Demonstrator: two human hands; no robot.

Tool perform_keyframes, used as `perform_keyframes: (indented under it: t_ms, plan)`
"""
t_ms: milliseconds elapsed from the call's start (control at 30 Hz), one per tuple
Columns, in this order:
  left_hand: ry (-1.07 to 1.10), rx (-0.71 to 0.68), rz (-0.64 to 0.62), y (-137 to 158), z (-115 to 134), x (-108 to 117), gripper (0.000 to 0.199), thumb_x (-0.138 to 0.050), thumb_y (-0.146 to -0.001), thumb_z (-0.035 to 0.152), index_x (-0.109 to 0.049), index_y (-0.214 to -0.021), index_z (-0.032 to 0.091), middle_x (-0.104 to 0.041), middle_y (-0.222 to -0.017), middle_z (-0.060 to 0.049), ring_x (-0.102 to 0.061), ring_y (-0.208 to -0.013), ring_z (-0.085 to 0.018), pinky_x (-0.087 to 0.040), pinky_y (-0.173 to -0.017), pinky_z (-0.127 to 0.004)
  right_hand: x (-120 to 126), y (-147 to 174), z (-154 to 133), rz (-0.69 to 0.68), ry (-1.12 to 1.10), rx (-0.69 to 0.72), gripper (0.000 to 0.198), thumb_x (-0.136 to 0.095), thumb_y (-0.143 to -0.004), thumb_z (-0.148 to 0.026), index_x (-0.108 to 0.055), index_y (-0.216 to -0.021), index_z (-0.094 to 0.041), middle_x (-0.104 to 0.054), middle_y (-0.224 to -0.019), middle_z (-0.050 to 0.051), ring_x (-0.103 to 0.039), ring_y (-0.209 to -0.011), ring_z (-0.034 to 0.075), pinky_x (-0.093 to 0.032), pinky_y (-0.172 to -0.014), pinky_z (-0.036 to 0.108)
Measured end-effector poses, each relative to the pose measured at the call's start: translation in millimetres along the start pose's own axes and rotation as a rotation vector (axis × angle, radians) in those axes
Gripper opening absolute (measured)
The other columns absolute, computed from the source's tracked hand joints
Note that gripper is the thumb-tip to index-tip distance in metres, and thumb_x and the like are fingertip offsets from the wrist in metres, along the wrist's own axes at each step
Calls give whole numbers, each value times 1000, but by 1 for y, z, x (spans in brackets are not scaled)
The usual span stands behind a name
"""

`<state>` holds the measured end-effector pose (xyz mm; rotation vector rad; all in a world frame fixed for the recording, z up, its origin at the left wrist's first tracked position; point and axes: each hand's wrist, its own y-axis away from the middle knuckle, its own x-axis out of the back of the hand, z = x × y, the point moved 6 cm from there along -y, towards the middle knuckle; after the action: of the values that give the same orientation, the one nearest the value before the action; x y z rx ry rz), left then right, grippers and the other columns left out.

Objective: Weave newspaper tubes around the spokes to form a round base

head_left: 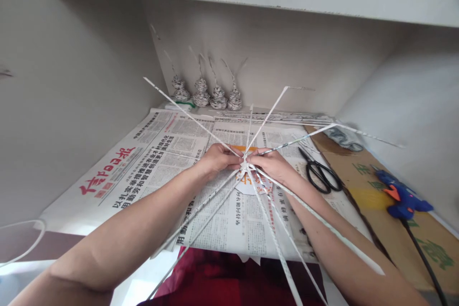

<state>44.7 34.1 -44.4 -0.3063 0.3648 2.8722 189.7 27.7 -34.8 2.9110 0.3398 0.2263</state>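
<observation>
Several long rolled-paper sticks (pixel 267 117) cross at a woven centre and fan out in all directions. My left hand (pixel 219 158) pinches this crossing from the left, thumb and fingers closed on the paper. On the other side my right hand (pixel 269 161) grips it too, its fingertips close to the left ones. A few sticks run back toward my body, over or beside my forearms. Beneath the crossing lies a white round card (pixel 253 186) with orange print, partly covered by the sticks. Fingers hide the exact weave at the middle.
Newspaper (pixel 143 153) covers the tabletop. Black scissors (pixel 321 174) lie right of my right hand. Farther right, a blue glue gun (pixel 403 193) with a cord rests on cardboard (pixel 362 177). Spare paper sticks (pixel 276 118) and several woven gourd shapes (pixel 218 98) are at the back.
</observation>
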Motion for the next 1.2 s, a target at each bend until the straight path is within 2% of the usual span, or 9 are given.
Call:
perform_keyframes:
  t_ms: [167,300,500,700,1033,1200]
  plan:
    - [37,76,-30,1,0,-1,18,-77,-57,14,-70,-73,9,-68,-74,-5,-64,-68,-13,-55,-66,-22,-1,2,-3,27,6,-2,11,-66,-63,-24,-60,-59,-16,-58,-43,-2,-50,-34,11,-36,-35,22]
    - [52,79,-14,2,1,-1,17,-79,-57,15,-69,-70,9,-68,-74,-5,-64,-68,-13,-56,-64,-22,-1,2,-4,13,25,4,14,-65,-63,-26,-60,-56,-16,-57,-42,-1,-48,-33,11,-35,-34,22]
    - [33,2,-31,0,-1,-2,25,-81,-52,15,-68,-73,11,-65,-71,-1,-62,-65,-11,-56,-66,-25,1,-3,1,27,32,29,12,-64,-62,-25,-60,-53,-16,-57,-43,-1,-49,-35,11,-36,-36,22]
    - [-81,-122,10,3,6,-5,22,-80,-54,19,-68,-72,11,-65,-66,-2,-60,-59,-10,-53,-58,-22,2,-4,3,34,32,21,13,-62,-63,-25,-60,-54,-16,-57,-42,-1,-48,-34,11,-34,-34,22]
    - [-150,-120,15,3,5,-4,16,-75,-57,17,-70,-71,13,-68,-70,-4,-62,-61,-12,-53,-61,-23,0,-2,2,-38,-3,4,15,-62,-66,-25,-63,-55,-15,-58,-43,1,-48,-35,11,-34,-35,22]
    - [-213,-149,39,4,7,-4,13,-73,-59,18,-71,-71,13,-68,-72,-4,-61,-61,-12,-52,-58,-22,-1,-4,6,-79,-142,-77,12,-67,-63,-25,-65,-59,-13,-60,-46,2,-52,-39,12,-37,-38,22]
